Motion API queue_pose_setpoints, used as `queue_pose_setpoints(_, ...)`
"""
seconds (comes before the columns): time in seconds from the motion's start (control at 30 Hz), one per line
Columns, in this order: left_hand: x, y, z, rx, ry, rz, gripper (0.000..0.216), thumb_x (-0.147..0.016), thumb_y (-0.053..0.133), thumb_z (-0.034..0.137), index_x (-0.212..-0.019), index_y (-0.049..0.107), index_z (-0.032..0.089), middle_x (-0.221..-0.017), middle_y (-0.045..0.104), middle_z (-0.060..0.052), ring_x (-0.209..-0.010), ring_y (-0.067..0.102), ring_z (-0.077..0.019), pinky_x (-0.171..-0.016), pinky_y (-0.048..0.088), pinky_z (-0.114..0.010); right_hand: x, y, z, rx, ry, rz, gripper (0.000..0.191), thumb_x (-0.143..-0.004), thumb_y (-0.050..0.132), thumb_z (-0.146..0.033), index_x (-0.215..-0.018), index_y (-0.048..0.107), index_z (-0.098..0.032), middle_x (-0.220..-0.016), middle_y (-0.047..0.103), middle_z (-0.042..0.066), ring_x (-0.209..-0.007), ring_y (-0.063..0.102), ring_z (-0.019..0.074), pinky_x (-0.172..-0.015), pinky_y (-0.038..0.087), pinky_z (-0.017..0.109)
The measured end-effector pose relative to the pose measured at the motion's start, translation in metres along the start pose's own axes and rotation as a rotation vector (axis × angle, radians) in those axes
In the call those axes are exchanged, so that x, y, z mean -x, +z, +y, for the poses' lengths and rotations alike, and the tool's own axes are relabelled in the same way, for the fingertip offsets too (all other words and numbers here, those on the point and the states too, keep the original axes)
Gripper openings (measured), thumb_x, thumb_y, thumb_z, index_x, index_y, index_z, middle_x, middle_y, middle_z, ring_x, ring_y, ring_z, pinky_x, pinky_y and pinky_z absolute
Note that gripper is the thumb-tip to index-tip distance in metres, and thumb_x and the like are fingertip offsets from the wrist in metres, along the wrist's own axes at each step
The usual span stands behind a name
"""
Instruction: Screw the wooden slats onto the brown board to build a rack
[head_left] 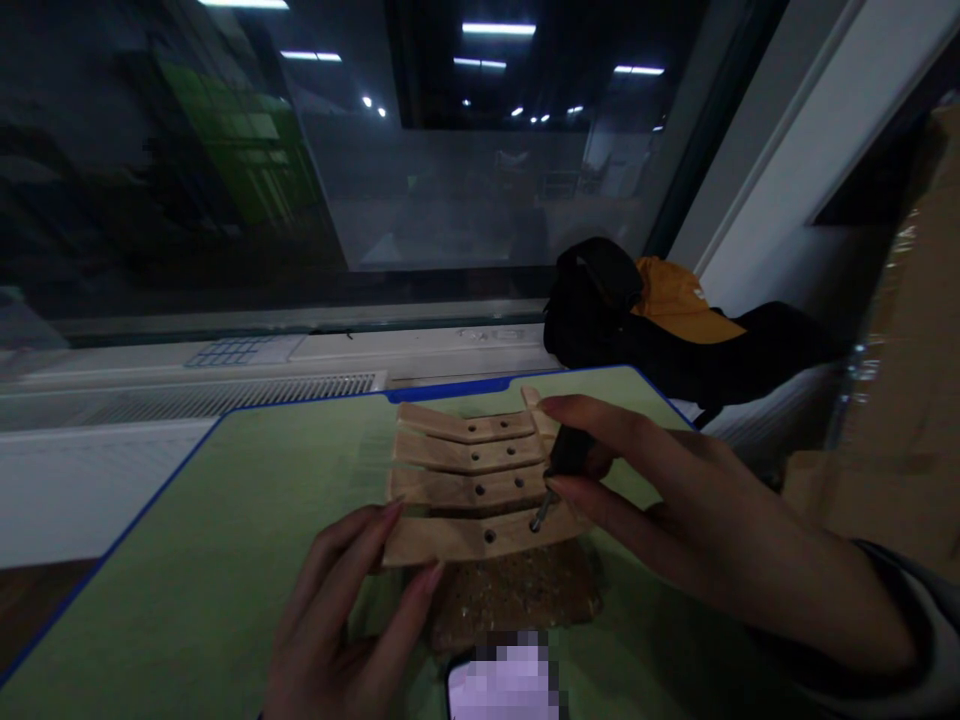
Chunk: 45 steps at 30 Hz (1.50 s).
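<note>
A wooden piece with several angled slats (442, 540) lies over a brown speckled board (517, 595). Dark round holes run along the slats in pairs. My left hand (352, 590) grips the left end of the nearest slat between thumb and fingers. In my right hand (637, 480) is a small screwdriver with a black handle (570, 450), pinched by thumb and fingertips. Its metal shaft slants down to the right hole of the nearest slat. Whether a screw sits in that hole cannot be made out. The right end of the slats is partly hidden by my right hand.
A phone (502, 685) with a lit screen lies at the near edge of view. The green table mat (202, 540) has a blue rim. Beyond it are a radiator (247, 400), a windowsill, a black bag (585, 310) and an orange cap (686, 300). Cardboard (892, 400) stands at right.
</note>
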<state>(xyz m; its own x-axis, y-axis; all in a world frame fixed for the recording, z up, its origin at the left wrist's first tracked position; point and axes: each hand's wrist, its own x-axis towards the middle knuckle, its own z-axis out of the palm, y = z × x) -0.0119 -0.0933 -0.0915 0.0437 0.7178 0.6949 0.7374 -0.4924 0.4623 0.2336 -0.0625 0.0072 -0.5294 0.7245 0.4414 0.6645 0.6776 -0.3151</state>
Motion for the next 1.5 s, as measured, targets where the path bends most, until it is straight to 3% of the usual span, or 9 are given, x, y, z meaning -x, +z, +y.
queue_pose_setpoints(0.1, -0.002, -0.007, 0.003, -0.176, 0.212, 0.139, 0.041, -0.077, 0.065, 0.014, -0.116, 0.056, 0.024, -0.11, 0.056, -0.007, -0.091, 0.059, -0.0194, -0.073, 0.052, -0.03, 0.001, 0.0, 0.0, 0.017, -0.001, 0.003, 0.051, -0.088, 0.051, -0.021, -0.135, 0.031, -0.027, -0.121, 0.06, -0.002, -0.097, 0.062, 0.0076, -0.083, 0.047, 0.014)
queue_pose_setpoints(0.17, -0.003, -0.01, 0.009, -0.252, 0.392, 0.178, 0.036, -0.077, 0.066, 0.013, -0.107, 0.062, 0.031, -0.105, 0.062, 0.0, -0.088, 0.061, -0.0166, -0.079, 0.049, -0.029, 0.001, 0.001, 0.0, 0.022, -0.011, 0.002, 0.051, -0.088, 0.051, -0.022, -0.135, 0.03, -0.026, -0.127, 0.057, -0.001, -0.101, 0.06, 0.0074, -0.086, 0.045, 0.013)
queue_pose_setpoints(0.23, -0.004, -0.008, 0.021, -0.329, 0.555, 0.087, 0.027, -0.08, 0.063, 0.016, -0.105, 0.064, 0.027, -0.101, 0.067, 0.0, -0.091, 0.062, -0.0176, -0.091, 0.044, -0.035, 0.0, 0.001, 0.0, 0.014, -0.012, -0.013, 0.051, -0.089, 0.05, -0.022, -0.136, 0.03, -0.027, -0.127, 0.057, -0.002, -0.102, 0.059, 0.0068, -0.087, 0.044, 0.013)
queue_pose_setpoints(0.3, -0.006, 0.0, 0.033, -0.372, 0.647, -0.123, 0.021, -0.086, 0.055, 0.023, -0.105, 0.064, 0.019, -0.104, 0.068, -0.004, -0.098, 0.062, -0.0196, -0.098, 0.04, -0.037, -0.001, 0.001, 0.001, 0.004, -0.011, -0.019, 0.051, -0.089, 0.05, -0.022, -0.136, 0.03, -0.027, -0.124, 0.059, -0.002, -0.101, 0.06, 0.0061, -0.087, 0.044, 0.012)
queue_pose_setpoints(0.4, -0.005, 0.017, 0.045, -0.421, 0.627, -0.247, 0.029, -0.091, 0.043, 0.025, -0.105, 0.064, 0.01, -0.111, 0.067, -0.01, -0.106, 0.06, -0.0249, -0.1, 0.037, -0.041, -0.002, 0.001, 0.001, 0.0, -0.017, -0.009, 0.05, -0.089, 0.05, -0.02, -0.135, 0.031, -0.027, -0.123, 0.059, -0.003, -0.101, 0.059, 0.0054, -0.086, 0.044, 0.01)
queue_pose_setpoints(0.57, 0.001, 0.033, 0.043, -0.425, 0.607, -0.265, 0.035, -0.093, 0.036, 0.023, -0.107, 0.063, 0.007, -0.112, 0.067, -0.013, -0.105, 0.062, -0.0269, -0.094, 0.043, -0.042, 0.0, 0.001, 0.0, 0.01, -0.031, -0.004, 0.05, -0.088, 0.051, -0.022, -0.134, 0.031, -0.026, -0.123, 0.059, -0.001, -0.099, 0.06, 0.007, -0.085, 0.045, 0.012)
queue_pose_setpoints(0.77, -0.003, 0.031, 0.043, -0.409, 0.608, -0.284, 0.035, -0.092, 0.035, 0.019, -0.105, 0.064, 0.007, -0.11, 0.068, -0.012, -0.103, 0.063, -0.0258, -0.09, 0.048, -0.041, 0.0, 0.002, 0.002, 0.001, -0.017, 0.028, 0.049, -0.089, 0.05, -0.022, -0.134, 0.032, -0.026, -0.106, 0.064, -0.003, -0.083, 0.063, 0.0053, -0.079, 0.046, 0.011)
queue_pose_setpoints(1.3, -0.002, 0.026, 0.049, -0.433, 0.578, -0.288, 0.034, -0.092, 0.037, 0.018, -0.104, 0.066, 0.006, -0.11, 0.068, -0.014, -0.101, 0.063, -0.0275, -0.088, 0.05, -0.041, 0.0, 0.007, 0.003, 0.045, -0.072, 0.094, 0.047, -0.088, 0.053, -0.025, -0.131, 0.034, -0.023, -0.102, 0.063, -0.001, -0.086, 0.062, 0.0073, -0.077, 0.047, 0.013)
queue_pose_setpoints(1.5, -0.002, 0.027, 0.048, -0.427, 0.597, -0.267, 0.036, -0.093, 0.035, 0.019, -0.104, 0.066, 0.006, -0.109, 0.068, -0.014, -0.101, 0.064, -0.0271, -0.087, 0.051, -0.041, 0.001, 0.008, 0.003, 0.086, -0.043, 0.125, 0.045, -0.087, 0.054, -0.024, -0.128, 0.037, -0.021, -0.09, 0.063, -0.002, -0.079, 0.063, 0.008, -0.072, 0.048, 0.013)
